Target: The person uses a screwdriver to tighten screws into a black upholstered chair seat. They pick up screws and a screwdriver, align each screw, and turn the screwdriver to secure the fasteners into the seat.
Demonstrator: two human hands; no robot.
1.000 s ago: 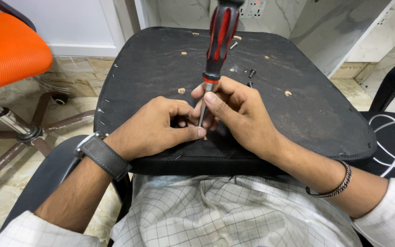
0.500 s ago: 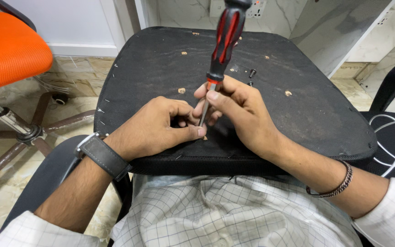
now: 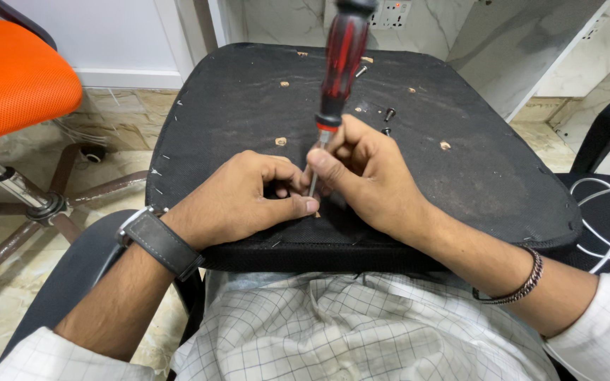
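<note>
1. Left hand (image 3: pixel 241 201) curls closed, thumb pinching at the screwdriver's (image 3: pixel 337 77) tip, the screw itself hidden.
2. Right hand (image 3: pixel 368 176) is clamped around the upright shaft; driving looks unfinished.
3. Loose black screws (image 3: pixel 388 116) lie farther up the chair seat underside (image 3: pixel 474 190), seemingly not yet fitted.

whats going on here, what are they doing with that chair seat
A person has an upturned black chair seat pan resting across their lap. Both hands are gathered near its front edge around a red and black handled screwdriver, which stands nearly upright with its tip down on the seat. The right hand pinches the metal shaft just under the handle, and the left hand is curled beside the tip. A couple of loose dark screws lie further back on the seat.
</note>
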